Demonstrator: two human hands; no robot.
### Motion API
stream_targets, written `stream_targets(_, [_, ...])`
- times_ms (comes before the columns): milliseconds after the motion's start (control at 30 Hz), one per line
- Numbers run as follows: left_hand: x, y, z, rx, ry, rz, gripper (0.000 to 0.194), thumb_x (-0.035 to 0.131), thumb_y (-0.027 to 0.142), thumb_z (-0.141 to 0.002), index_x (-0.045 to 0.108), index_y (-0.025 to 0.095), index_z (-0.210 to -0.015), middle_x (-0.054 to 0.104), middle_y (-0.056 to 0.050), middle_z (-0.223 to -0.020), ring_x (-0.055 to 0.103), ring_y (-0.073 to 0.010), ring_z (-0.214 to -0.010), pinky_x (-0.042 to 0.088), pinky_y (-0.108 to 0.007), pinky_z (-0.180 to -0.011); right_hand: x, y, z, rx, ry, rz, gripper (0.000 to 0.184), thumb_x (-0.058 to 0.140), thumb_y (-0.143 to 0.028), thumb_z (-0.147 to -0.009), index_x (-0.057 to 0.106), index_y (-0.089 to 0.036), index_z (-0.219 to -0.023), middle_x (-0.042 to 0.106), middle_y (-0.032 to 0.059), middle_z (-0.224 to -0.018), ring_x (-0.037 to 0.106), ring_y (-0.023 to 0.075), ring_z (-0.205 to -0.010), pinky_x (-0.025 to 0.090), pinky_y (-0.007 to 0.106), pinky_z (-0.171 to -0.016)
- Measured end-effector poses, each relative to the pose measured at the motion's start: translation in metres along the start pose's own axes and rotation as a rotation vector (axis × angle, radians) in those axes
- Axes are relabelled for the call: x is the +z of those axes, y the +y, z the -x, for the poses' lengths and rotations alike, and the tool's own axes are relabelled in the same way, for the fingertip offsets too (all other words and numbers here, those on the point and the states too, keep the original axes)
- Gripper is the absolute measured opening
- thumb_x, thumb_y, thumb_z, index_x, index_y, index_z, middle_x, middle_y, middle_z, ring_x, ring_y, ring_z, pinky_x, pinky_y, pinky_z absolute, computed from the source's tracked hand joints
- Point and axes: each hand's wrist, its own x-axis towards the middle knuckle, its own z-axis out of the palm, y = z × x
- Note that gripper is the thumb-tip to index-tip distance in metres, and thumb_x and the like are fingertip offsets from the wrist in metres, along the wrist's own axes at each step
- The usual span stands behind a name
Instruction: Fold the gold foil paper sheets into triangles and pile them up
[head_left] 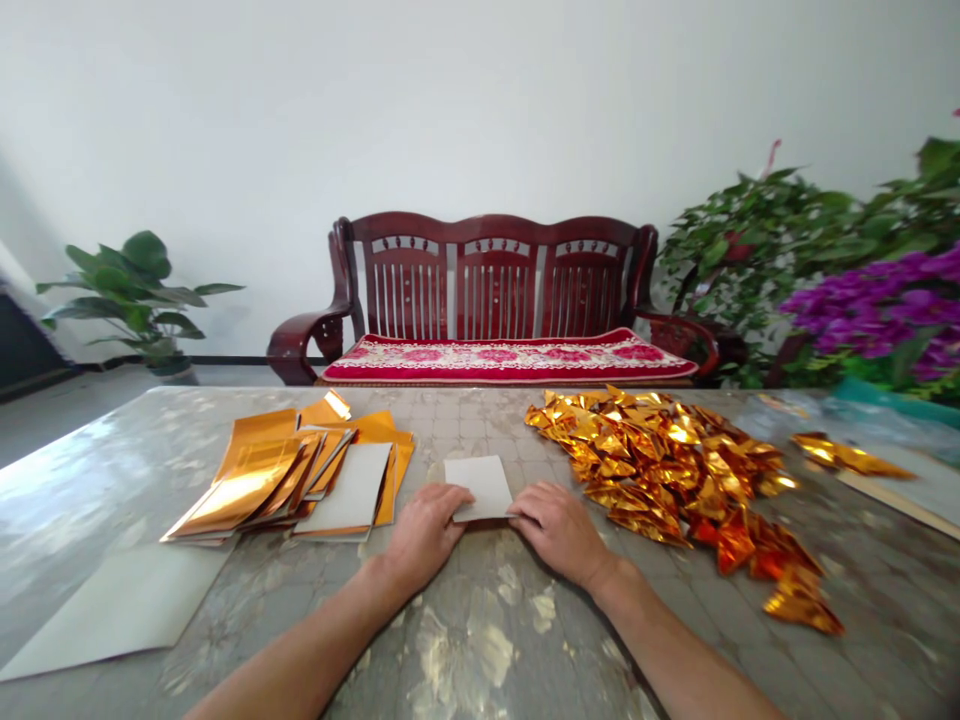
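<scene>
Between my hands is a small sheet of paper point(480, 485), its white side up, just above or on the patterned table. My left hand point(429, 522) pinches its near left corner between thumb and fingers. At the near right corner my right hand point(561, 528) grips it the same way. To the left lies a loose stack of gold foil paper point(259, 470), a few sheets with their pale backs up. On the right is a heap of folded gold foil pieces point(660, 455), with several reddish-orange ones at its near end.
A larger pale sheet point(124, 605) lies at the table's left. Clear plastic point(780, 412), a gold folded piece point(851, 457) and a flat board point(904, 495) are at the right. Beyond the table point(465, 420) stands a dark red wooden bench point(495, 275), with potted plants point(142, 290) and purple flowers point(877, 305).
</scene>
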Motion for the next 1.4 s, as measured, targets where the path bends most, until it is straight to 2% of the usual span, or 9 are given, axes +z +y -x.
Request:
stream_targets(67, [-0.003, 0.003, 0.002, 0.050, 0.029, -0.019, 0.015, 0.057, 0.026, -0.091, 0.066, 0.023, -0.103, 0.069, -0.004, -0.109, 0.061, -0.0197, -0.104, 0.044, -0.030, -0.092, 0.002, 0.000, -0.001, 0.001, 0.020, 0.031, 0.012, 0.059, -0.023, -0.092, 0.069, -0.022, -0.085, 0.068, 0.0029, -0.083, 0.057, 0.0186, -0.084, 0.039, 0.031, -0.077])
stream_targets(133, [-0.006, 0.005, 0.003, 0.068, 0.025, -0.040, 0.017, 0.053, 0.032, -0.095, 0.068, 0.023, -0.095, 0.069, -0.004, -0.103, 0.061, -0.0188, -0.099, 0.045, -0.029, -0.088, 0.002, -0.001, -0.001, 0.013, 0.022, 0.039, 0.013, 0.060, -0.021, -0.091, 0.069, -0.022, -0.083, 0.067, 0.0028, -0.082, 0.057, 0.0185, -0.083, 0.038, 0.031, -0.076])
stream_targets(300, [-0.009, 0.005, 0.002, 0.057, -0.039, -0.060, 0.025, 0.046, 0.031, -0.098, 0.071, 0.025, -0.094, 0.069, -0.002, -0.092, 0.061, -0.0172, -0.091, 0.044, -0.026, -0.081, -0.003, -0.005, -0.002, 0.065, 0.001, -0.042, 0.008, 0.061, -0.025, -0.091, 0.068, -0.023, -0.090, 0.068, 0.0015, -0.089, 0.057, 0.0180, -0.089, 0.039, 0.030, -0.080])
stream_targets(500, [-0.007, 0.006, -0.001, -0.034, -0.055, -0.106, 0.033, 0.044, 0.032, -0.098, 0.070, 0.021, -0.082, 0.068, -0.004, -0.084, 0.061, -0.0180, -0.086, 0.041, -0.027, -0.077, -0.004, -0.005, -0.005, 0.145, -0.028, -0.078, 0.028, 0.046, -0.031, -0.099, 0.065, -0.021, -0.081, 0.065, 0.0015, -0.083, 0.056, 0.0167, -0.085, 0.039, 0.028, -0.076])
stream_targets(633, [-0.008, 0.007, -0.002, -0.086, -0.047, -0.067, 0.035, 0.045, 0.031, -0.097, 0.067, 0.020, -0.073, 0.068, -0.003, -0.080, 0.060, -0.0169, -0.083, 0.039, -0.026, -0.076, -0.001, -0.007, -0.006, 0.208, -0.033, -0.046, 0.026, 0.048, -0.029, -0.096, 0.065, -0.021, -0.078, 0.064, 0.0014, -0.084, 0.057, 0.0161, -0.086, 0.038, 0.026, -0.076])
stream_targets(867, [-0.010, 0.010, -0.006, -0.306, -0.010, 0.059, 0.025, 0.059, 0.032, -0.084, 0.066, 0.018, -0.065, 0.068, 0.000, -0.072, 0.058, -0.0130, -0.069, 0.035, -0.023, -0.066, 0.003, -0.009, -0.009, 0.345, -0.028, -0.015, 0.018, 0.055, -0.029, -0.089, 0.063, -0.021, -0.074, 0.063, 0.0001, -0.082, 0.057, 0.0144, -0.082, 0.035, 0.024, -0.069])
stream_targets(1000, [-0.011, 0.011, -0.006, -0.291, -0.023, 0.027, 0.026, 0.058, 0.031, -0.084, 0.064, 0.018, -0.061, 0.065, 0.001, -0.068, 0.056, -0.0131, -0.069, 0.034, -0.024, -0.065, 0.003, -0.008, -0.010, 0.324, -0.052, -0.030, 0.023, 0.052, -0.032, -0.092, 0.064, -0.021, -0.075, 0.063, 0.0005, -0.083, 0.058, 0.0143, -0.083, 0.035, 0.024, -0.069])
stream_targets(1133, [-0.009, 0.007, -0.006, -0.267, -0.004, 0.013, 0.024, 0.059, 0.028, -0.084, 0.062, 0.018, -0.062, 0.065, 0.000, -0.073, 0.057, -0.0138, -0.076, 0.036, -0.024, -0.071, 0.002, -0.006, -0.011, 0.306, -0.093, -0.048, 0.026, 0.050, -0.034, -0.094, 0.065, -0.022, -0.076, 0.064, 0.0006, -0.084, 0.058, 0.0143, -0.083, 0.034, 0.024, -0.070])
stream_targets(1400, [-0.005, 0.002, -0.007, -0.270, -0.004, -0.027, 0.029, 0.055, 0.027, -0.086, 0.054, 0.017, -0.059, 0.061, -0.001, -0.070, 0.055, -0.0143, -0.075, 0.035, -0.025, -0.073, 0.002, -0.011, -0.016, 0.335, -0.140, 0.065, 0.023, 0.049, -0.029, -0.092, 0.063, -0.021, -0.076, 0.066, 0.0013, -0.084, 0.057, 0.0148, -0.082, 0.030, 0.026, -0.068])
